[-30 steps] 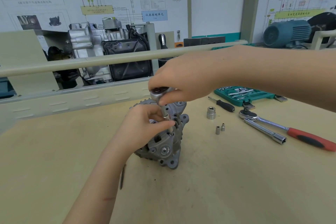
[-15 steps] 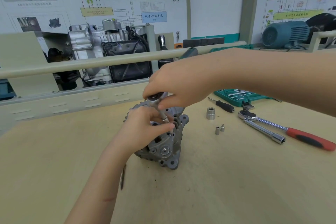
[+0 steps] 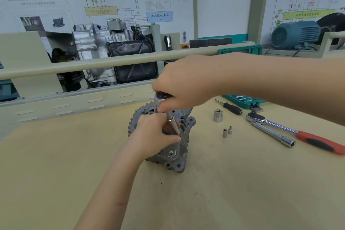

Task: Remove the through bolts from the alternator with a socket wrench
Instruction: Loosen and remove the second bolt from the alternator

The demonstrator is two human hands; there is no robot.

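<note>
Alternator (image 3: 169,152) on worktop (image 3: 242,183), likely heavy, rigid metal. Left hand (image 3: 155,132) steadies it, pinching the extension bar (image 3: 173,124); right hand (image 3: 186,84) grips wrench (image 3: 162,97) head above. Hold housing, not fins.

Bench surface (image 3: 56,173): bare across the lower left and lower centre of the frame, open to my passing there. Centre: alternator (image 3: 168,147) standing on the bench, with my left hand (image 3: 155,134) over its top and my right hand (image 3: 186,84) above gripping the socket wrench (image 3: 164,99); my right forearm crosses the upper right and blocks approach from that side. Right of centre, obstacles lying on the bench: large socket (image 3: 217,115), two small sockets (image 3: 227,131) just beside each other, screwdriver (image 3: 231,107), red-handled ratchet (image 3: 298,134) touching an extension bar (image 3: 272,134), green tool case (image 3: 242,101). Rear: rail (image 3: 93,63) and panel close the far edge.
</note>
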